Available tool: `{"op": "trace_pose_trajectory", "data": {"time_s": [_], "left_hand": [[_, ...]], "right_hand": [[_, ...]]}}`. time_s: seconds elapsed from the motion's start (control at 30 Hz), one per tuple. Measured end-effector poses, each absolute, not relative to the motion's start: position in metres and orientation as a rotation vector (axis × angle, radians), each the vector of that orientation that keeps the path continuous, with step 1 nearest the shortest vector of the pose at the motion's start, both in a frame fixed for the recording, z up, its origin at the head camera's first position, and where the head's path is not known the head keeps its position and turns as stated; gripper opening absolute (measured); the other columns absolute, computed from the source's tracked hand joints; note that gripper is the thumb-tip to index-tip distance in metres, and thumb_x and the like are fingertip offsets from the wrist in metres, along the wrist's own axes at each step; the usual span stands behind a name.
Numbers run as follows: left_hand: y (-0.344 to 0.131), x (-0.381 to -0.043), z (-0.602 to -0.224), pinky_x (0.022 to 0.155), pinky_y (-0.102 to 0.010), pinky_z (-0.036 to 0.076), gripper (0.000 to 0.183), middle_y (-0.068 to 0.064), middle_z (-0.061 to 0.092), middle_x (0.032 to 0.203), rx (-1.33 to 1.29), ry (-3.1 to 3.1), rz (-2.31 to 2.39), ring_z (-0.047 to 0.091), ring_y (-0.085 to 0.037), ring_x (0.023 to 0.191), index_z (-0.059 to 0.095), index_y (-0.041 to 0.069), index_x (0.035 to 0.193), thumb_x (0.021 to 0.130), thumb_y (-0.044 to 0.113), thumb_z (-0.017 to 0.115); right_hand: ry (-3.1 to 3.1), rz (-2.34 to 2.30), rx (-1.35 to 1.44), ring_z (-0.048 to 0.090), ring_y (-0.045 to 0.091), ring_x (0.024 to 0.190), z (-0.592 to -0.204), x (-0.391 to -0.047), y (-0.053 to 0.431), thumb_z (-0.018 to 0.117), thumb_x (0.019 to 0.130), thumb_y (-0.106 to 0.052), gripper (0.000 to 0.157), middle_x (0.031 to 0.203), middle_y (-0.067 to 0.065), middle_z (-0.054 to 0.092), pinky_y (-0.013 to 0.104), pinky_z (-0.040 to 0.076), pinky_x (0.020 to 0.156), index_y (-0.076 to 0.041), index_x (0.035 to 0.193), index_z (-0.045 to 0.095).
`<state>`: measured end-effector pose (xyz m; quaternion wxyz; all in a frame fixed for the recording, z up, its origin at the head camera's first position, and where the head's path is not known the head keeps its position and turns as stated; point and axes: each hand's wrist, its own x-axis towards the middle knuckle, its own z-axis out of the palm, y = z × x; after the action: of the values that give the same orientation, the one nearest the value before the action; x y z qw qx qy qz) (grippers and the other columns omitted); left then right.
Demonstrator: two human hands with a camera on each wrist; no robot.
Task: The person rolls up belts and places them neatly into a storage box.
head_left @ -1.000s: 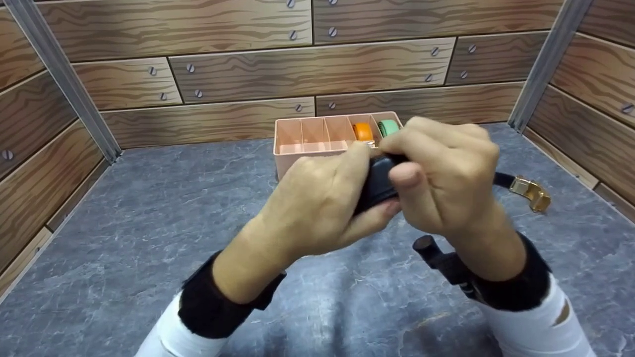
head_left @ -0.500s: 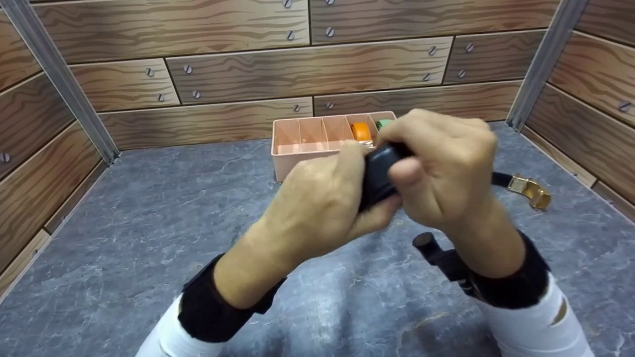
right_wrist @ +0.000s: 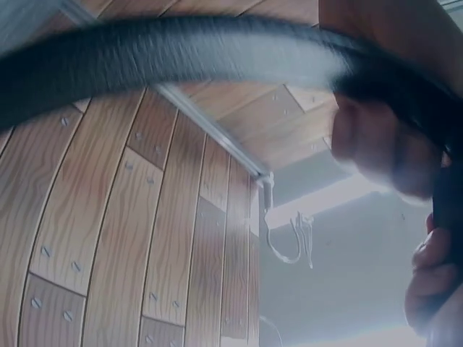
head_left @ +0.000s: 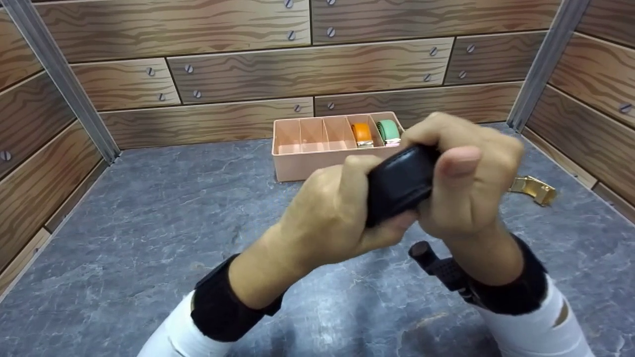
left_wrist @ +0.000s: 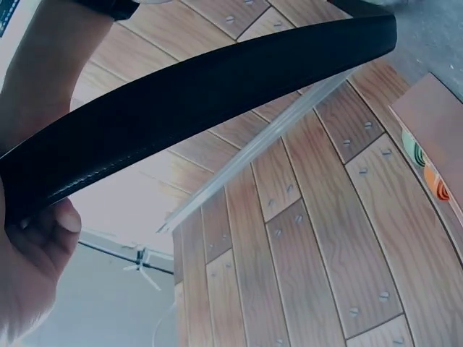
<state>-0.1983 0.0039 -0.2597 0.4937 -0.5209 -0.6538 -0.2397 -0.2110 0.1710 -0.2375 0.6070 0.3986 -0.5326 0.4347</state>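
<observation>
Both hands are raised over the table at a black leather belt (head_left: 402, 183), its bent, folded-over part showing between them. My left hand (head_left: 330, 213) grips that part from the left, fingers curled round it. On the other side my right hand (head_left: 476, 168) holds the belt in curled fingers, thumb sticking up. In the left wrist view the black strap (left_wrist: 217, 94) runs in a long arc out of the grip; the right wrist view shows the strap (right_wrist: 181, 61) blurred and curving past the fingers. The gold buckle (head_left: 533, 190) lies on the table beyond my right hand.
Behind the hands stands a pink divided box (head_left: 317, 166). Its two right compartments hold a rolled orange belt (head_left: 362, 133) and a rolled green belt (head_left: 388, 130). Wood-patterned walls (head_left: 248, 74) enclose the grey marbled table (head_left: 149, 213) at the back and sides.
Both hands have shifted a little right, the right one farther, so more of the black belt shows between them. The right thumb now points up. The gold buckle has moved slightly.
</observation>
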Motion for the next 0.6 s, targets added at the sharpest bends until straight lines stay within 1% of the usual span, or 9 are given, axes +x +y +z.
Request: {"op": "trace_pose_trajectory", "data": {"time_s": [0.07,0.13,0.17,0.27,0.3,0.37,0.43,0.53,0.6], "left_hand": [[0.002,-0.198,-0.259,0.063,-0.024,0.057,0.050,-0.010,0.064,0.088,-1.246,-1.564,-0.550,0.063,-0.014,0.067,0.049,-0.004,0.103,0.082,0.034,0.075],[-0.001,-0.197,-0.257,0.058,-0.025,0.056,0.047,-0.007,0.061,0.082,-1.237,-1.576,-0.513,0.060,-0.013,0.061,0.050,-0.002,0.099,0.083,0.034,0.074],[-0.003,-0.197,-0.255,0.056,-0.025,0.055,0.045,-0.005,0.059,0.079,-1.242,-1.593,-0.497,0.058,-0.013,0.059,0.050,-0.002,0.099,0.084,0.034,0.072],[-0.006,-0.195,-0.252,0.049,-0.027,0.052,0.040,-0.003,0.056,0.074,-1.271,-1.637,-0.475,0.053,-0.012,0.054,0.051,-0.001,0.098,0.085,0.033,0.069],[-0.006,-0.194,-0.251,0.049,-0.026,0.051,0.039,-0.002,0.056,0.074,-1.283,-1.647,-0.475,0.053,-0.011,0.053,0.051,-0.001,0.099,0.086,0.033,0.067],[-0.005,-0.194,-0.251,0.049,-0.026,0.051,0.039,-0.002,0.057,0.075,-1.301,-1.650,-0.494,0.053,-0.011,0.054,0.052,-0.001,0.100,0.086,0.032,0.067],[-0.003,-0.194,-0.251,0.054,-0.026,0.053,0.040,-0.003,0.060,0.080,-1.308,-1.629,-0.521,0.056,-0.011,0.058,0.053,-0.001,0.103,0.085,0.031,0.068],[0.001,-0.194,-0.253,0.062,-0.026,0.056,0.048,-0.006,0.066,0.091,-1.305,-1.589,-0.562,0.061,-0.013,0.066,0.053,-0.004,0.110,0.084,0.032,0.071],[0.004,-0.194,-0.255,0.065,-0.026,0.056,0.051,-0.009,0.067,0.096,-1.305,-1.564,-0.582,0.063,-0.014,0.069,0.052,-0.005,0.111,0.084,0.032,0.073]], "right_hand": [[-1.242,0.949,0.948,0.044,0.008,0.041,-0.238,-0.212,0.169,0.044,0.097,-0.064,0.067,0.053,-0.004,0.057,0.020,0.031,0.042,-0.013,0.062,0.071],[-1.247,0.847,0.981,0.051,0.011,0.043,-0.238,-0.212,0.167,0.046,0.095,-0.067,0.067,0.058,-0.004,0.062,0.023,0.038,0.041,-0.013,0.066,0.073],[-1.249,0.781,0.985,0.053,0.013,0.044,-0.237,-0.212,0.167,0.048,0.093,-0.069,0.066,0.059,-0.004,0.064,0.026,0.039,0.041,-0.013,0.067,0.074],[-1.252,0.639,0.990,0.053,0.016,0.044,-0.238,-0.210,0.165,0.053,0.090,-0.070,0.063,0.062,-0.005,0.065,0.034,0.042,0.041,-0.015,0.070,0.076],[-1.246,0.617,0.984,0.051,0.016,0.044,-0.238,-0.209,0.165,0.054,0.089,-0.069,0.062,0.061,-0.005,0.064,0.035,0.041,0.040,-0.015,0.070,0.076],[-1.223,0.622,0.964,0.048,0.016,0.042,-0.239,-0.209,0.166,0.057,0.088,-0.068,0.059,0.058,-0.006,0.062,0.034,0.038,0.040,-0.016,0.068,0.076],[-1.190,0.680,0.946,0.048,0.015,0.041,-0.239,-0.211,0.167,0.058,0.088,-0.067,0.060,0.057,-0.004,0.062,0.031,0.037,0.040,-0.015,0.066,0.075],[-1.157,0.816,0.926,0.048,0.013,0.041,-0.239,-0.211,0.170,0.057,0.090,-0.066,0.063,0.055,-0.002,0.062,0.023,0.036,0.043,-0.013,0.061,0.072],[-1.151,0.915,0.920,0.046,0.011,0.042,-0.239,-0.210,0.172,0.055,0.091,-0.065,0.066,0.053,0.000,0.059,0.020,0.033,0.044,-0.010,0.059,0.069]]}}
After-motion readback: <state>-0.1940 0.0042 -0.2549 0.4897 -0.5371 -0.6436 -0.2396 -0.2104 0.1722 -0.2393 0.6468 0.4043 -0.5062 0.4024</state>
